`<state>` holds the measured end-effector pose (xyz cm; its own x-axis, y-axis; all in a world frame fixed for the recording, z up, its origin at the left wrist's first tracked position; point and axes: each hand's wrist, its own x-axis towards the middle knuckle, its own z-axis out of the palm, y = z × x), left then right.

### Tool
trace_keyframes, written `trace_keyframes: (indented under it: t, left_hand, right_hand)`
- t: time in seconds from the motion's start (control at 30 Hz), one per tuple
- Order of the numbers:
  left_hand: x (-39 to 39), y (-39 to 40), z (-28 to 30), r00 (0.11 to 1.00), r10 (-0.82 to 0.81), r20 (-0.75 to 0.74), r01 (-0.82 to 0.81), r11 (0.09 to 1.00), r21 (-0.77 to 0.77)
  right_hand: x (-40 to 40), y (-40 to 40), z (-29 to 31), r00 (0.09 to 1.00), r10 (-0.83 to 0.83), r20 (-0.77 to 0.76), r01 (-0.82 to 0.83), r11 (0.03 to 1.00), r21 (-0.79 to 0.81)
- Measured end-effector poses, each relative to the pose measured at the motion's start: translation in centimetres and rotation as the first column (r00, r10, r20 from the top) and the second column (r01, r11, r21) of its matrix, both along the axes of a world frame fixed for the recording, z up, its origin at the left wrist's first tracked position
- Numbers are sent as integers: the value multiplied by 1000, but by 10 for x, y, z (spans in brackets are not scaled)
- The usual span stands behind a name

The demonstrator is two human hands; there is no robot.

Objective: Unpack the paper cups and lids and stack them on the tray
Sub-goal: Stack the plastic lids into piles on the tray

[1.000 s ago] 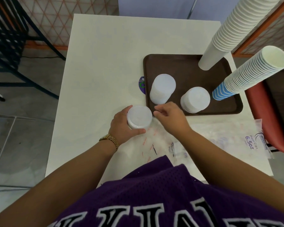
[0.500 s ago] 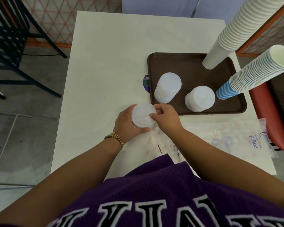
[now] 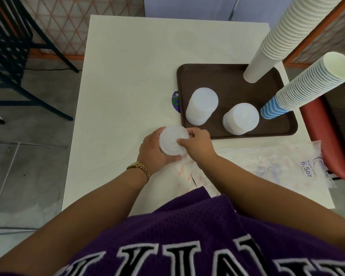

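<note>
While you stand at the white rectangular table (image 3: 127,56), the brown plastic tray (image 3: 227,80) already carries a tall white paper cup stack (image 3: 271,46), a blue-striped paper cup stack (image 3: 299,92) and two piles of translucent plastic lids (image 3: 202,106). Empty clear plastic bags (image 3: 277,162) lie near you.

Your left hand (image 3: 153,154) curls around a third short lid pile (image 3: 173,143), just beside the tray's near left corner; your right hand (image 3: 197,145) pinches its top edge with bent fingers. I think you should keep the pile straight between both hands, then set it down flat on a free part of the tray.

Compared with one second ago, your right hand came from the bag onto the pile.
</note>
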<state>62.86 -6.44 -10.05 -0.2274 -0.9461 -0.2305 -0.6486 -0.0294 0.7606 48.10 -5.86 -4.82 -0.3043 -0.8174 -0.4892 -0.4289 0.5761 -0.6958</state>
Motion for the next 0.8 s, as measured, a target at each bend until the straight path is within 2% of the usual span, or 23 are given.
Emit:
trace_keyframes:
  t: [0.2,0.4,0.47,0.57,0.67,0.8]
  left_hand:
    - [0,0,-3,999,-25,33,26,999,-24]
    - [-1,1,-2,1000,-27,11,28,998,-61]
    - [0,1,-3,1000,-30,10,30,996,-79]
    - [0,1,-1,999,-37,20,39,995,-87]
    - [0,1,-2,998,-47,39,50,996,-69]
    - [1,1,-3,997,-51,56,53,998,-46]
  right_hand:
    - [-6,-6,-3,993,-70,91,67,997,34]
    - [-7,-6,0,995,44,-86,-47,998,-34]
    - [-8,-5,1,995,48,-86,-51,998,-36]
    - [-9,-4,4,999,30,-20,-31,999,-19]
    - [-12,-4,9,992,-8,125,4,999,33]
    - [-15,1,14,981,35,189,-51,996,79]
